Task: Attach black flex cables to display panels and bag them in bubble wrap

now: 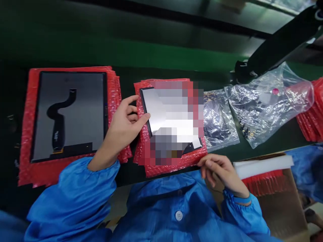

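Observation:
A display panel [154,109] with a silvery back and a dark border lies on a stack of red bubble-wrap bags [166,171] in front of me; blurred blocks hide much of it. My left hand [127,121] is at its left side, thumb on the panel's edge and loosely bent fingers by the bag's edge. Near the stack's lower right corner is my right hand [222,169], loosely curled, fingertips at the bag and nothing visible in its grasp. Left of me, another display panel [83,114] with a black flex cable [59,124] rests on more red bubble-wrap bags [25,151].
Clear plastic bags [267,104] holding dark small parts lie to the right, beside further red bubble-wrap [310,117]. A black arm-like object [280,40] reaches in above them. Below the table edge stands a cardboard box [280,208] with red bubble-wrap and white foam [264,164].

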Tool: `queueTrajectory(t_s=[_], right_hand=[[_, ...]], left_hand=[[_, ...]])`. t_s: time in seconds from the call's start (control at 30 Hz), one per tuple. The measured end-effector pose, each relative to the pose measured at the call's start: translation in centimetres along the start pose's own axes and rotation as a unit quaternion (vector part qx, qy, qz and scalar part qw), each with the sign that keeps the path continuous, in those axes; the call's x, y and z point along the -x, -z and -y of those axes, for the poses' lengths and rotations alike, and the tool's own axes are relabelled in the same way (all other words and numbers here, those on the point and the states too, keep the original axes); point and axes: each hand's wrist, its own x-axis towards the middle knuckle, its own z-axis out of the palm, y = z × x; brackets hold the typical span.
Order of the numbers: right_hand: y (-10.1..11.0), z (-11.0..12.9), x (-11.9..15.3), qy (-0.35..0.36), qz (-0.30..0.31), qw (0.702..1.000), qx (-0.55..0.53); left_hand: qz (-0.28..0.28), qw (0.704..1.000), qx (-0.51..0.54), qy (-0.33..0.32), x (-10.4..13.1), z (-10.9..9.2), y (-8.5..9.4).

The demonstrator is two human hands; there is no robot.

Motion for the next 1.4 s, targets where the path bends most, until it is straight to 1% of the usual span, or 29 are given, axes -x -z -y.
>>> queueTrajectory(t_s=[0.07, 0.13, 0.2, 0.27, 0.33, 0.43, 0.63, 0.8, 0.87, 0.93, 1.03, 1.1, 1.2, 1.4], right_hand=[[2.4, 0.0, 0.5, 0.045, -0.110, 0.993, 0.018], [4.9, -0.4, 0.9, 0.068, -0.201, 0.976, 0.044], [6.8, -1.3, 1.0, 0.066, -0.264, 0.960, 0.062], [8.0, -2.2, 0.9, 0.055, -0.291, 0.953, 0.061], [8.3, -3.0, 0.8, 0.048, -0.287, 0.956, 0.046], [7.9, -3.3, 0.5, 0.047, -0.275, 0.960, 0.014], [6.9, -2.7, 0.4, 0.041, -0.263, 0.963, -0.040], [6.7, -2.4, 1.1, 0.025, -0.266, 0.961, -0.075], [6.6, -2.4, 1.4, 0.014, -0.249, 0.962, -0.111], [6.5, -2.6, 1.7, 0.004, -0.218, 0.962, -0.164], [6.1, -2.9, 1.7, -0.008, -0.174, 0.953, -0.248], [5.9, -3.1, 1.5, -0.015, -0.152, 0.948, -0.278], [5.7, -3.1, 1.2, -0.014, -0.136, 0.950, -0.279], [5.7, -2.8, 0.4, 0.003, -0.135, 0.952, -0.275]], left_hand=[[-0.007, 1.000, 0.004, 0.017, 0.2, -0.7, 0.2], [-0.016, 0.999, 0.012, 0.031, 0.3, -1.4, 0.2], [-0.023, 0.999, 0.018, 0.039, 0.4, -1.9, 0.2], [-0.026, 0.999, 0.019, 0.041, 0.5, -2.3, 0.1], [-0.027, 0.999, 0.019, 0.043, 0.6, -2.6, 0.1], [-0.032, 0.998, 0.012, 0.049, 0.6, -2.9, 0.1], [-0.040, 0.998, -0.028, 0.037, 0.6, -2.9, 0.4], [-0.053, 0.997, -0.039, 0.031, 0.7, -3.0, 0.5], [-0.054, 0.997, -0.041, 0.031, 0.7, -3.0, 0.4], [-0.052, 0.997, -0.041, 0.030, 0.7, -3.0, 0.4], [-0.050, 0.998, -0.039, 0.027, 0.8, -2.9, 0.4], [-0.052, 0.998, -0.036, 0.026, 0.8, -2.8, 0.4], [-0.053, 0.998, -0.031, 0.031, 0.8, -2.8, 0.4], [-0.048, 0.998, -0.020, 0.035, 0.8, -3.2, 0.3]])
